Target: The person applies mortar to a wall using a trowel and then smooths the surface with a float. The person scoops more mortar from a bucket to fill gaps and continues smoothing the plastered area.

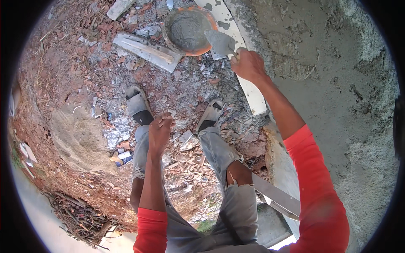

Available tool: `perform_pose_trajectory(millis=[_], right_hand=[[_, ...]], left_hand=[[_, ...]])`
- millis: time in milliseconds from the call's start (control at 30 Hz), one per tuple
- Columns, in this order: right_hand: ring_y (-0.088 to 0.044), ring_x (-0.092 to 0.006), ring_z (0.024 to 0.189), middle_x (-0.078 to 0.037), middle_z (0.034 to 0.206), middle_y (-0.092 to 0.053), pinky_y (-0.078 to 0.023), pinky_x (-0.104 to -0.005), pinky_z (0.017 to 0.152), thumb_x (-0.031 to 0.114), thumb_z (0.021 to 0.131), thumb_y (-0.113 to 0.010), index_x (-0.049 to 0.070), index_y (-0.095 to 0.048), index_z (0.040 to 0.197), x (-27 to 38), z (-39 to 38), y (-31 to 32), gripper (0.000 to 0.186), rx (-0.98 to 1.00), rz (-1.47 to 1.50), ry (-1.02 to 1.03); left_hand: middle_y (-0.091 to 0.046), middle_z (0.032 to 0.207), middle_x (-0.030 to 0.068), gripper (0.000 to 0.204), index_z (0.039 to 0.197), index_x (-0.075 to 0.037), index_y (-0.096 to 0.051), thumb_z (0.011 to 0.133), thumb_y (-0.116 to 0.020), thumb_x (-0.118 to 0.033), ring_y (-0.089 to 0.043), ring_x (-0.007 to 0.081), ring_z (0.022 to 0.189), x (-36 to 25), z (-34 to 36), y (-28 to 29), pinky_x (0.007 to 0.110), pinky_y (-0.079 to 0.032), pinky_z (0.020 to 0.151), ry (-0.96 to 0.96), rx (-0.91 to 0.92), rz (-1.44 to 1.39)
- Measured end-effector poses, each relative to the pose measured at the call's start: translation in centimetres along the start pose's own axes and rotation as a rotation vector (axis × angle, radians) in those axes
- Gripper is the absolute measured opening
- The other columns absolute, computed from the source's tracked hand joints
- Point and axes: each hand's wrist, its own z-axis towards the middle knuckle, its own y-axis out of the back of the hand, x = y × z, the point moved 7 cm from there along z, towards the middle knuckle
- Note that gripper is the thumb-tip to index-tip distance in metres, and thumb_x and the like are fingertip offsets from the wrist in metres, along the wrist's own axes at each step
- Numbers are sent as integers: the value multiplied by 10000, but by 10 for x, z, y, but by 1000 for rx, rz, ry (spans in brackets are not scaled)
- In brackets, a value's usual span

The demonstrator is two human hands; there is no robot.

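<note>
My right hand (249, 65) grips the handle of a pointing trowel (220, 42), its grey, mortar-coated blade tilted over the right rim of a round orange basin (197, 53). Wet grey mortar (187, 30) fills much of that basin. My left hand (161, 131) hangs above my left shin, its fingers curled in, with nothing visible in them. Beside the basin, on the left, a long flat plastering float (147, 51) lies on the ground, its handle upward. A pale board (252, 95) splashed with mortar runs along the wall's foot, just under my right hand.
A rough wall (320, 80) coated in damp grey plaster rises along the right. Rubble, leaves and scraps cover the ground around my sandalled feet (139, 105). On the left lie a sand heap (78, 141) and a bundle of sticks (78, 215). A long metal bar (276, 196) rests by my right knee.
</note>
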Motion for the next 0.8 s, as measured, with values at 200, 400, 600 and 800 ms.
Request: perform_pose_trajectory(millis=[200,400,600,800], right_hand=[[-729,-393,1048,-234,1090,-755,-569,-475,921,272,860,-706,-28,-738,1087,74,123,-88,378,62,86,-104],[-710,-447,798,-261,780,-697,-553,-524,755,291,886,-706,-8,-672,925,107,34,-60,303,-214,572,-163],[-627,-184,543,-115,638,-634,-483,-344,518,172,911,-755,-33,-684,956,115,-88,89,222,104,912,83],[-566,-127,500,-61,679,-622,-456,-288,474,246,978,-706,6,-661,851,-14,-117,145,276,670,1306,-366]], left_hand=[[-728,1152,166,505,1389,59,-593,1023,-608,-289,-692,239,1076,-27,1,21,373,-515,987,59,15,5],[-713,1178,136,491,1407,29,-595,1040,-600,-298,-677,222,1106,-28,0,33,368,-509,995,85,16,-47],[-720,1148,113,504,1419,11,-592,1032,-603,-313,-683,193,1062,-16,4,29,322,-493,967,77,-10,-88],[-719,1095,96,506,1412,17,-595,1023,-606,-306,-672,163,1003,-14,13,3,301,-495,905,20,50,-85]])
